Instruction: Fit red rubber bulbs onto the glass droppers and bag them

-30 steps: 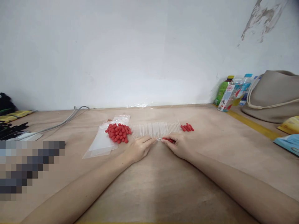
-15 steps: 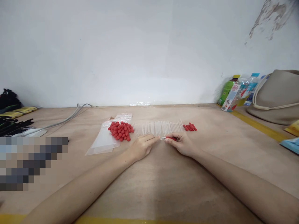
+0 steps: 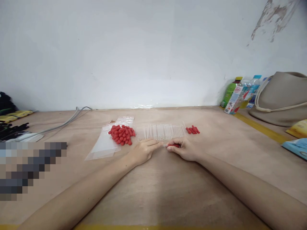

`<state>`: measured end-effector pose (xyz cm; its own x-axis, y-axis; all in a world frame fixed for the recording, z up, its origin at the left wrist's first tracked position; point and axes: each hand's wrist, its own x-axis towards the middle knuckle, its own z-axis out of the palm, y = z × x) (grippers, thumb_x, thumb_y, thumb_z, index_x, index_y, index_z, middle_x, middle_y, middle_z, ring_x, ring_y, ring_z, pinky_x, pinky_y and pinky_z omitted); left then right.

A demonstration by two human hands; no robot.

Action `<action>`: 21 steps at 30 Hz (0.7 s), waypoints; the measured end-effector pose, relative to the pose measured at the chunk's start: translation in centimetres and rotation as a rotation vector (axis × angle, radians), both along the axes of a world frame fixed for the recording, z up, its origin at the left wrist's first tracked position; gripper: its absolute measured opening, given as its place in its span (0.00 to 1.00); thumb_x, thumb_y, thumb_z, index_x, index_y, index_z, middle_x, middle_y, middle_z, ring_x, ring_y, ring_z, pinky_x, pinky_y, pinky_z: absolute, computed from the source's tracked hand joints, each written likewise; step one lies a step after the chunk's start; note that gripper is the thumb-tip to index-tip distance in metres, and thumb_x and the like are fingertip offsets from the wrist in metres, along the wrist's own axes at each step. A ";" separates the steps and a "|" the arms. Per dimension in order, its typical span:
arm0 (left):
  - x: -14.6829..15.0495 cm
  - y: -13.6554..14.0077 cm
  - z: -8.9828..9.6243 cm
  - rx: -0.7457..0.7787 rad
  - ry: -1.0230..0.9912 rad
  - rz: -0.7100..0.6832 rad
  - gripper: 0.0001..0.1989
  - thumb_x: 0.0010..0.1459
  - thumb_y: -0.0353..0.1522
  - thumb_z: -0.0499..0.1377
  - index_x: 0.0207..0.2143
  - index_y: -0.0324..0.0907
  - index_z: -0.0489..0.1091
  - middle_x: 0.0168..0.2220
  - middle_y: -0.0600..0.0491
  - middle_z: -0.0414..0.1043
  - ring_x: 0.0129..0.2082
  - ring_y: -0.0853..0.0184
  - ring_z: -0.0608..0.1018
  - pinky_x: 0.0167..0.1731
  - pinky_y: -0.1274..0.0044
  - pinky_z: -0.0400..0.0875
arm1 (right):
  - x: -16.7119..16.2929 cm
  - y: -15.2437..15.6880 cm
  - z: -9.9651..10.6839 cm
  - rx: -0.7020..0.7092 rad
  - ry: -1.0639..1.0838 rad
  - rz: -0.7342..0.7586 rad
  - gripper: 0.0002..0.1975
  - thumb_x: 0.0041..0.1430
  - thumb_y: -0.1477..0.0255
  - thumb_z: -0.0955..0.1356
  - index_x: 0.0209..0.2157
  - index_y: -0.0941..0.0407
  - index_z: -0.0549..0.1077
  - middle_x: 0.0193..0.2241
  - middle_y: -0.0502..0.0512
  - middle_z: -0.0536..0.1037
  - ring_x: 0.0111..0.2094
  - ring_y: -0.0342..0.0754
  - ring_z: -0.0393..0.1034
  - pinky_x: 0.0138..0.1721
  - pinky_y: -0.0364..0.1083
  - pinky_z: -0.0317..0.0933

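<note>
Both arms angle inward to the near side of the row of tubes (image 3: 160, 131). The left hand (image 3: 144, 151) lies low, back upward, fingers straight and together, their tips at one clear tube (image 3: 165, 145); whether they grip it, I cannot tell. The right hand (image 3: 185, 149) curls, thumb and forefinger closed on a red bulb (image 3: 177, 145) that meets the tube's other end. Left of the row, bulbs (image 3: 121, 135) are piled on clear bags (image 3: 103, 145). The brown table (image 3: 144, 198) runs beyond the row to a white wall (image 3: 144, 57); bottles (image 3: 233, 95) stand far right of it.
</note>
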<state>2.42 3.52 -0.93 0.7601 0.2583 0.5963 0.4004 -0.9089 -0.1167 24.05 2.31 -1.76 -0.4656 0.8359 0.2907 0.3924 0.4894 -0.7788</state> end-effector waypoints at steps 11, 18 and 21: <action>0.4 -0.3 -0.1 -0.003 0.047 0.050 0.15 0.55 0.22 0.46 0.43 0.37 0.67 0.35 0.48 0.72 0.32 0.67 0.74 0.31 0.77 0.71 | -0.4 -0.6 0.5 0.322 -0.186 -0.027 0.08 0.54 0.70 0.63 0.31 0.57 0.73 0.26 0.51 0.74 0.27 0.42 0.66 0.30 0.42 0.59; 0.5 -0.2 -0.4 -0.165 -0.045 0.094 0.12 0.59 0.28 0.48 0.44 0.39 0.66 0.36 0.49 0.71 0.34 0.68 0.74 0.34 0.76 0.70 | -0.3 0.0 -0.2 0.308 -0.078 -0.045 0.09 0.55 0.69 0.63 0.36 0.55 0.72 0.32 0.53 0.75 0.33 0.45 0.69 0.35 0.44 0.61; 0.1 0.1 -0.4 -0.243 -0.141 0.142 0.12 0.59 0.32 0.51 0.44 0.40 0.66 0.37 0.49 0.70 0.35 0.68 0.73 0.35 0.77 0.69 | 0.4 0.3 -0.6 0.295 -0.027 -0.111 0.10 0.54 0.68 0.63 0.37 0.55 0.71 0.34 0.54 0.75 0.34 0.45 0.69 0.36 0.44 0.62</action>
<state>2.54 3.62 -1.34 0.6204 0.5041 0.6008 0.5223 -0.8370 0.1629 24.44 2.56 -2.31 -0.3867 0.7633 0.5175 0.4745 0.6459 -0.5981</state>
